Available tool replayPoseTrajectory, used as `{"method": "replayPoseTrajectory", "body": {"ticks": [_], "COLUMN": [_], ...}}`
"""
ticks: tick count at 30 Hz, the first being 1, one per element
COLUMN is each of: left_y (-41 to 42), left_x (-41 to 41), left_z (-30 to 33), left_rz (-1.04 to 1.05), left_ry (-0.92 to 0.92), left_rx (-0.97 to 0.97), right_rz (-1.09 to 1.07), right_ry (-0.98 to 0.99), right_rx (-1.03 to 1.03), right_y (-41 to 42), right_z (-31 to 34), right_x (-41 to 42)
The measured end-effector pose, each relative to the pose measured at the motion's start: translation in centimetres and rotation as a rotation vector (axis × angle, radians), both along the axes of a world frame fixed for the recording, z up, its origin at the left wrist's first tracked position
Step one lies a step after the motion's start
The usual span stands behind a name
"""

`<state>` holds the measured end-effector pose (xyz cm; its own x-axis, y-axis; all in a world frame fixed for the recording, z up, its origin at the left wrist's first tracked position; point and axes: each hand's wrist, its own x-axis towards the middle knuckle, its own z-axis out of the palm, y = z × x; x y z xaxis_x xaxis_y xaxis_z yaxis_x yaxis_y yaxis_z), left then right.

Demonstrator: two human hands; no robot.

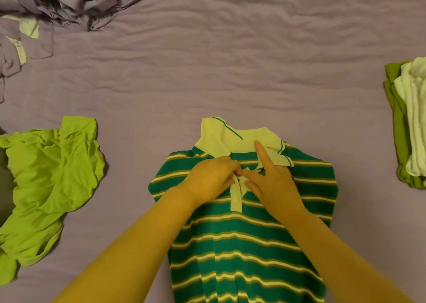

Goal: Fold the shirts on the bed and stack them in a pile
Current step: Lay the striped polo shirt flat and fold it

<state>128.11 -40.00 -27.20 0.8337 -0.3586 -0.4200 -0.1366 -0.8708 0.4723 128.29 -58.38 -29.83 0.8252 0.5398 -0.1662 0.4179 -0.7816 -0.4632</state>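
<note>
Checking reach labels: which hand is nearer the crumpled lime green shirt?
Left. The left hand pinches the striped polo's placket, on the side toward the lime green shirt; the right hand sits farther right, beyond the placket.

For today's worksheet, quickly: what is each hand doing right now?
Left hand: pinching the striped shirt's button strip.
Right hand: pinching it too, forefinger straight.

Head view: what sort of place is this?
Most likely a bedroom: the surface is a bed with a wrinkled purple sheet, a rumpled blanket lies at its far corner, and folded shirts are piled on it.
</note>
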Motion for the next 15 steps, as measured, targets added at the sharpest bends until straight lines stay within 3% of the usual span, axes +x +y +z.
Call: {"method": "replayPoseTrajectory", "body": {"ticks": [2, 5, 7, 8, 11, 15], "left_y": [-0.1, 0.0, -0.1, -0.1, -0.2, -0.2], "left_x": [-0.1, -0.2, -0.2, -0.1, -0.1, -0.5], "left_z": [-0.1, -0.2, -0.2, -0.1, 0.0, 0.0], "left_rz": [-0.022, -0.057, -0.068, -0.069, -0.062, -0.026], "left_ry": [0.009, 0.028, 0.042, 0.049, 0.056, 0.063], "left_rx": [0.010, 0.043, 0.042, 0.042, 0.040, 0.026], "right_rz": [-0.124, 0.044, -0.034, -0.179, -0.440, -0.334], "right_ry": [0.136, -0.041, 0.087, 0.175, 0.153, 0.012], "right_rx": [-0.045, -0.268, -0.230, -0.127, 0.002, -0.103], "right_y": [0.3, 0.2, -0.2, 0.1, 0.3, 2.1], "right_z": [0.3, 0.9, 0.9, 1.2, 0.5, 0.6], "right_x": [-0.5, -2.6, -3.5, -3.7, -3.9, -4.4]}}
